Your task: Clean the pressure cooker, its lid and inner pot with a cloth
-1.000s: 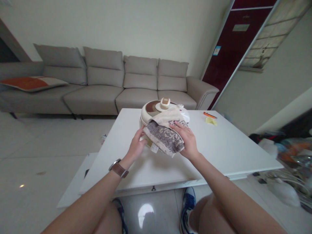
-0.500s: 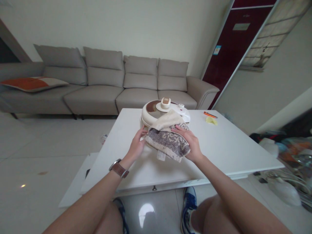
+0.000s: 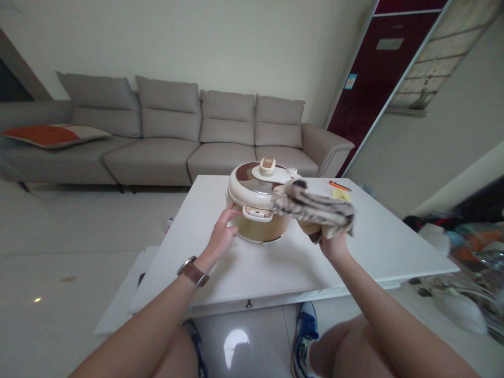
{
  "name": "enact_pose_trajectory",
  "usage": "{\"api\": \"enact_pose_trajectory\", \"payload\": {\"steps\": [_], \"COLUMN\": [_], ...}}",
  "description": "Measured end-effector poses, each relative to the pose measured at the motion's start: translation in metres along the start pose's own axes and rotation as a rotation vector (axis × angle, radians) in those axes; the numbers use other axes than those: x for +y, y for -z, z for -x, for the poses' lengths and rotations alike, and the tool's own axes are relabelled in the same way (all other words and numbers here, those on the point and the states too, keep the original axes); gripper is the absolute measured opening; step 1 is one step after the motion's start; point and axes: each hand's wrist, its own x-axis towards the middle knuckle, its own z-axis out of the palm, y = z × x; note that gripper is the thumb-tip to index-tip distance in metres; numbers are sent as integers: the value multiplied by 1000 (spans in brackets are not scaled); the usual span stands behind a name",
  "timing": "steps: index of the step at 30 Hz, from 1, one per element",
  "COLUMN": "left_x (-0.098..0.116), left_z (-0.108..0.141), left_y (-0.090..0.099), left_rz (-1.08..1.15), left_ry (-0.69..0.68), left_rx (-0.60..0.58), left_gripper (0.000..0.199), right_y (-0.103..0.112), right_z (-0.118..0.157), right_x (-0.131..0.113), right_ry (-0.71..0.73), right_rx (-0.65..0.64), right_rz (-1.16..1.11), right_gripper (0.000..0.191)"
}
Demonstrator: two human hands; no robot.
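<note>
A cream and brown electric pressure cooker (image 3: 252, 189) stands on the white table (image 3: 189, 262), its lid on and a side handle (image 3: 258, 213) facing me. My left hand (image 3: 224, 229) is at the cooker's near left side, fingers apart and fingertips by its wall; whether they touch it is hard to tell. My right hand (image 3: 334, 245) grips a patterned grey and beige towel (image 3: 315, 209), held bunched to the right of the cooker and blurred by motion. The towel covers most of the right fingers and part of the cooker's right side.
An orange pen (image 3: 339, 186) and a yellow scrap (image 3: 340, 195) lie at the table's far right. Behind the table runs a grey sofa (image 3: 220, 157) with an orange cushion (image 3: 51, 135). A drawer knob (image 3: 249, 303) sticks out of the front edge.
My right hand has pulled the towel off the cooker's front and swung it to the right, baring the handle and lower body. My left hand has stayed nearly in place.
</note>
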Motion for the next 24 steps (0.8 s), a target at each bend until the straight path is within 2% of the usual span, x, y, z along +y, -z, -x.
{"api": "enact_pose_trajectory", "payload": {"steps": [5,7,13,18,21,24], "left_x": [0,0,0,-1,-1,-2], "left_z": [1,1,1,1,1,1], "left_y": [1,2,0,0,0,0], "left_rz": [-23,-35,-36,-24,-25,-41], "left_ry": [0,-2,-25,-22,-11,-33], "left_rx": [-10,-10,7,5,3,5], "left_gripper": [50,50,48,47,46,46], "right_y": [6,17,53,55,43,22], "right_z": [-27,-35,-56,-65,-53,-30], "right_x": [-10,-9,18,19,15,18], "right_ry": [-275,-330,-139,46,88,92], "right_rx": [347,443,600,795,752,537], "right_rz": [-440,-490,-165,-56,87,355], "right_gripper": [32,30,39,58,58,52]}}
